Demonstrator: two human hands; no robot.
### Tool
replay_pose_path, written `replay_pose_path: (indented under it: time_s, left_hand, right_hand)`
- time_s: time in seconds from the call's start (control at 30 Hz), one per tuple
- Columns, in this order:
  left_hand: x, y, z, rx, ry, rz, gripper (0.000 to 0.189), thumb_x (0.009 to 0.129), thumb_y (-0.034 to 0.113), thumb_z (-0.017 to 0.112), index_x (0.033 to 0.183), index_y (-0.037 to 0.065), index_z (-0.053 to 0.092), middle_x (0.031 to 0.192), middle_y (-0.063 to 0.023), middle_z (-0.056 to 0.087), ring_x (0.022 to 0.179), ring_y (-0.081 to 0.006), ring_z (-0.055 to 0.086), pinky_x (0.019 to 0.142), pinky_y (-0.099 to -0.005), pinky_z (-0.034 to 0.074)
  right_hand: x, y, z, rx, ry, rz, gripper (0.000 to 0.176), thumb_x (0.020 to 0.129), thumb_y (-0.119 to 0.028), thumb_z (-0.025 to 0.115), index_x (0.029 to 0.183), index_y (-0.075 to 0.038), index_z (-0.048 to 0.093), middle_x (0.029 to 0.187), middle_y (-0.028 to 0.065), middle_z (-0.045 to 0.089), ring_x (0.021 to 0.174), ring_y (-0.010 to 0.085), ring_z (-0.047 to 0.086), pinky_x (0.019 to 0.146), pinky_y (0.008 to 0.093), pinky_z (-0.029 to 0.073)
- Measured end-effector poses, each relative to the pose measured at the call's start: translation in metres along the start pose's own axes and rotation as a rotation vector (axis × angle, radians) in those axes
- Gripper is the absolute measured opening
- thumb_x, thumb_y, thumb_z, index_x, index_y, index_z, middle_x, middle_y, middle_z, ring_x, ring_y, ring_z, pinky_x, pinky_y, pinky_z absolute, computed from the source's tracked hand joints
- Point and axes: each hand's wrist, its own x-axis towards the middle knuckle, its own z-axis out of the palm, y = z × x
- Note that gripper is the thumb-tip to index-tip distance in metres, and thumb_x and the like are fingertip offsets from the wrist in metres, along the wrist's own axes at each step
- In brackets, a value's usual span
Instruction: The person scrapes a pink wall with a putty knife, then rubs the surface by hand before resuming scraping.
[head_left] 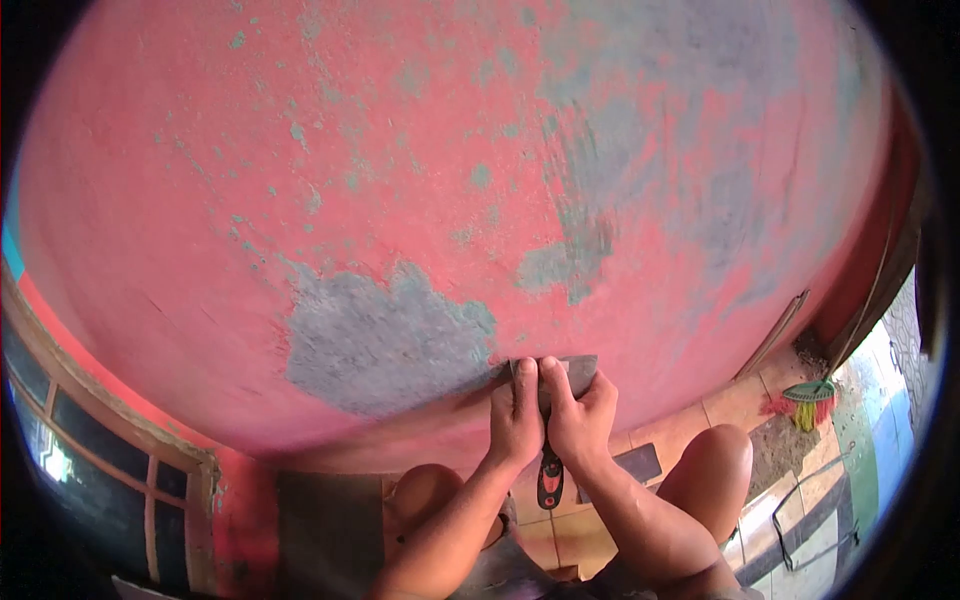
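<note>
Both hands are closed around a wide scraper, whose grey metal blade [582, 374] is at the pink wall [400, 180]. My left hand [516, 420] grips its left side, thumb pointing up along the blade. On the other side, my right hand [582, 418] holds it with the thumb likewise raised. The black and orange-red scraper handle [550, 482] hangs down between my wrists. Just left of the blade is a large bare grey patch [380, 340] where the pink paint is gone. My palms and most of the blade's lower part are hidden.
A broom with green, red and yellow bristles [808, 400] stands at the right on the tiled floor [690, 425]. A wood-framed window [100, 450] is at the lower left. My bent knee [712, 465] is near the wall. Dirt [785, 445] lies by the broom.
</note>
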Motion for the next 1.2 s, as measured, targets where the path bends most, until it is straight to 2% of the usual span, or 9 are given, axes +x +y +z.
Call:
replay_pose_path:
  time_s: [0.13,0.17,0.27,0.3,0.4,0.63,0.77,1.13,1.2]
  left_hand:
    - [-0.002,-0.013,-0.003,0.079,-0.023,0.015,0.052,0.111,0.042,0.036,0.103,-0.001,0.065,0.096,-0.0029,0.065,0.091,-0.0143,0.059,0.082,-0.0310,0.049]
    - [-0.004,-0.021,-0.004,0.049,-0.010,0.005,0.048,0.112,0.035,0.039,0.102,-0.004,0.065,0.095,-0.0055,0.067,0.091,-0.0117,0.060,0.076,-0.0321,0.050]
    - [-0.002,-0.013,-0.001,0.052,0.005,0.080,0.046,0.112,0.035,0.039,0.104,-0.003,0.065,0.097,-0.0047,0.067,0.093,-0.0105,0.060,0.077,-0.0305,0.049]
    - [-0.002,-0.012,-0.004,0.084,0.001,-0.027,0.045,0.111,0.035,0.039,0.104,-0.002,0.065,0.096,-0.0035,0.067,0.092,-0.0098,0.059,0.077,-0.0303,0.049]
    - [-0.004,-0.013,-0.002,-0.028,-0.008,-0.037,0.046,0.111,0.036,0.040,0.102,-0.002,0.064,0.094,-0.0037,0.065,0.090,-0.0112,0.059,0.077,-0.0321,0.048]
    - [0.001,-0.004,0.004,0.028,0.027,0.106,0.048,0.112,0.036,0.037,0.100,-0.003,0.062,0.090,-0.0036,0.065,0.086,-0.0122,0.060,0.074,-0.0315,0.049]
    - [-0.003,-0.002,0.001,0.039,0.017,0.037,0.046,0.112,0.036,0.038,0.100,-0.001,0.062,0.088,-0.0021,0.062,0.085,-0.0099,0.057,0.073,-0.0310,0.048]
    - [-0.002,-0.014,-0.003,0.025,0.008,0.052,0.044,0.111,0.034,0.038,0.098,-0.002,0.060,0.093,-0.0056,0.065,0.089,-0.0136,0.059,0.076,-0.0341,0.049]
    - [-0.004,-0.011,0.000,0.061,0.048,0.044,0.046,0.111,0.034,0.038,0.099,-0.002,0.063,0.092,-0.0061,0.066,0.088,-0.0152,0.061,0.076,-0.0344,0.049]
  right_hand:
    - [0.001,0.007,-0.003,-0.028,-0.007,-0.015,0.029,0.096,-0.022,0.069,0.085,0.004,0.068,0.070,0.0019,0.065,0.069,0.0060,0.055,0.061,0.0284,0.047]
    - [-0.002,0.009,-0.002,-0.022,0.004,-0.016,0.029,0.096,-0.023,0.069,0.084,0.004,0.067,0.071,0.0007,0.065,0.068,0.0060,0.055,0.060,0.0280,0.046]
    - [0.004,0.010,-0.001,-0.025,-0.004,-0.028,0.030,0.096,-0.023,0.069,0.084,0.004,0.067,0.070,-0.0002,0.064,0.067,0.0058,0.053,0.059,0.0281,0.046]
    - [0.008,0.002,0.000,-0.043,-0.015,-0.027,0.030,0.096,-0.023,0.069,0.083,0.004,0.067,0.070,-0.0001,0.064,0.067,0.0058,0.053,0.059,0.0282,0.046]
    - [0.000,0.006,-0.006,-0.075,-0.007,0.001,0.031,0.095,-0.024,0.070,0.082,0.005,0.067,0.068,0.0012,0.064,0.067,0.0059,0.053,0.059,0.0289,0.046]
    - [0.007,0.001,-0.003,-0.085,-0.013,-0.054,0.031,0.095,-0.024,0.070,0.082,0.005,0.067,0.067,0.0023,0.064,0.066,0.0060,0.054,0.058,0.0293,0.046]
    - [0.001,0.002,-0.004,-0.074,-0.021,-0.029,0.031,0.095,-0.023,0.070,0.082,0.005,0.067,0.068,0.0033,0.065,0.066,0.0067,0.055,0.059,0.0296,0.047]
    - [0.001,0.004,-0.003,-0.070,-0.015,-0.016,0.033,0.094,-0.025,0.070,0.082,0.006,0.067,0.066,0.0070,0.066,0.065,0.0067,0.056,0.059,0.0304,0.048]
    - [-0.002,0.003,-0.004,-0.068,-0.035,-0.008,0.031,0.095,-0.023,0.069,0.082,0.005,0.068,0.068,0.0038,0.065,0.067,0.0065,0.056,0.059,0.0294,0.047]
